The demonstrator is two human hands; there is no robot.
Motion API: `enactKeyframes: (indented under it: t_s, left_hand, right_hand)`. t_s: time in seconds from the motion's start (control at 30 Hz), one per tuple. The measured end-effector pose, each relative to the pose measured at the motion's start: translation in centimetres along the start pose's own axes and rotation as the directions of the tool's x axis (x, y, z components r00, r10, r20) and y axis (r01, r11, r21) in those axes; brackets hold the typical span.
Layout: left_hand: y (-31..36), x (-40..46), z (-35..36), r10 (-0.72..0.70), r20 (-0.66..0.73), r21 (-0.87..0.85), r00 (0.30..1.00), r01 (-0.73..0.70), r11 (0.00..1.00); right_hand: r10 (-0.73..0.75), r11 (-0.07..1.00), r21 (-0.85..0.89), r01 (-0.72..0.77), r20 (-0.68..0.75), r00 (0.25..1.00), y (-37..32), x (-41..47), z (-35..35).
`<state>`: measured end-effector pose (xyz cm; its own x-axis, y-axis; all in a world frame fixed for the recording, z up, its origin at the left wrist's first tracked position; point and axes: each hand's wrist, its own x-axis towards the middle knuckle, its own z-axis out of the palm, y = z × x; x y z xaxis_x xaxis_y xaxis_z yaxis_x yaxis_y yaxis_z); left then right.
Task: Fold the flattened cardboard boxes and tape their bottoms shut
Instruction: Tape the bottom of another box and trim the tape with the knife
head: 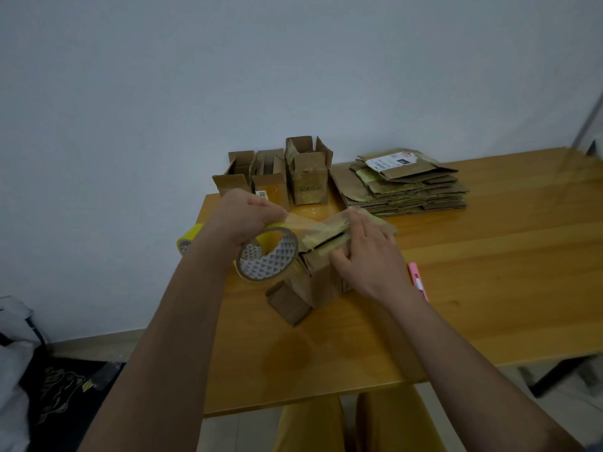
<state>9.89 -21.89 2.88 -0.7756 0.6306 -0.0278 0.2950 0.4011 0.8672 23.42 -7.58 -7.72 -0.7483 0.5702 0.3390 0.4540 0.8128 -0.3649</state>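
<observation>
Wooden table (489,288), against a pale wall, is serving as the work surface — items are listed near to far.

Box in progress (313,282): standing bottom-up near the table's front left, its flaps not quite meeting, so the seam faces up for taping.

Right hand (368,256): fingers lying spread and fairly straight on the flaps, pressing them down, probably so that the strip lands on a closed seam.

Left hand (248,216): gripping the tape roll (267,256), fingers curled over its rim, holding it tilted beside the box while clear tape is stretching from it across the flaps.

Pink cutter (418,280): lying just right of the right wrist, within reach for cutting the strip, by my judgement.

Second yellow roll (189,238): peeking out behind the left forearm.

Finished boxes (277,174): standing upright in a row at the far edge, out of the way.

Flattened stack (404,184): waiting beside them — plenty not yet folded.
</observation>
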Motion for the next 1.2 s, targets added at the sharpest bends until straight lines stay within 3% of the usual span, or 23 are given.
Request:
enactKeyframes:
  t_s: [0.33, 0.97, 1.2]
  left_hand:
    - [-1.4, -1.0, -0.1, -0.008, 0.007, 0.092, 1.0, 0.008, 0.996]
    - [1.8, -3.0, 0.6, 0.412, -0.039, 0.069, 0.91, -0.409, 0.91]
    - [0.2, -2.9, 0.0, 0.208, -0.099, 0.082, 0.973, -0.201, 0.976]
  right_hand:
    - [0.018, 0.995, 0.097, -0.018, -0.008, 1.0, 0.1, 0.1, -0.5]
    - [0.036, 0.982, 0.18, -0.048, 0.072, 0.997, -0.2, 0.5, -1.2]
    - [0.02, 0.958, 0.285, -0.036, 0.057, 0.998, 0.6, 0.5, -0.6]
